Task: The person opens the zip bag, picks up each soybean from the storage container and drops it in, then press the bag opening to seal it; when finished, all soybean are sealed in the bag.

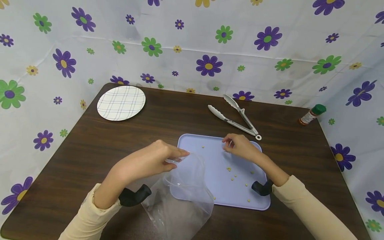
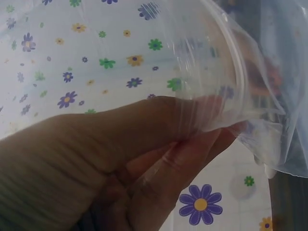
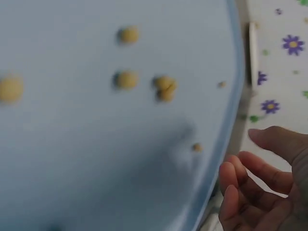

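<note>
A clear plastic bag hangs from my left hand, its mouth overlapping the left part of a lavender tray. In the left wrist view, the thumb and fingers pinch the bag's rim. My right hand hovers over the tray's far right part, its fingers loosely bent. A gap shows between thumb and fingertips in the right wrist view, with nothing held there. Several small yellow pieces lie scattered on the tray, some clustered together.
White-tipped tongs lie spread behind the tray. A white checked plate rests at the back left of the dark wooden table. At the back right stands a green-capped spice bottle. A flowered cloth hangs behind.
</note>
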Demonstrator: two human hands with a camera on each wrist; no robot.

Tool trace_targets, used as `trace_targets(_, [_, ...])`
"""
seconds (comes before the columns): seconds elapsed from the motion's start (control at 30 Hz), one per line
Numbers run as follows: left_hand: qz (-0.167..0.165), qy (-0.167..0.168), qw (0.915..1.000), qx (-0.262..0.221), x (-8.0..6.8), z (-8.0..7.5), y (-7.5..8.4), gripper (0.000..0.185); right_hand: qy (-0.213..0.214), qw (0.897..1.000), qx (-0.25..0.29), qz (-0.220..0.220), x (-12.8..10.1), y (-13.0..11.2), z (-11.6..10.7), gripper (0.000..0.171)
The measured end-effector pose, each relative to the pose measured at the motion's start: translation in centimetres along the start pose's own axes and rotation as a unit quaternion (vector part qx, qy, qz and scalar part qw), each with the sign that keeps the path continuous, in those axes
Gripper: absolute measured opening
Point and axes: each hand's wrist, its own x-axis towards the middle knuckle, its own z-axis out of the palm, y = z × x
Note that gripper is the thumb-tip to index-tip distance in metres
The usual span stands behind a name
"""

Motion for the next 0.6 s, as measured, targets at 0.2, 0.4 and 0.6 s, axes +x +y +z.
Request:
trace_targets(0.2, [-0.011,-0.008,0.9997,-0.018,0.0,0.1,-0.3,0.045,-0.009,0.999,-0.042,0.01,0.3,1.5,0.8,0.026])
trace_targets(0.4, [0.002,-0.006,0.9996,-0.027,-0.2,0.4,-0.6,0.044,-0.009,1.0,-0.001,0.003,0.1,2.2,1.7,0.025])
trace_targets(0.6, [0.012,-0.007,0.9995,-0.029,-0.2,0.6,-0.9,0.044,0.02,1.0,0.006,0.01,0.1,2.6,2.3,0.015])
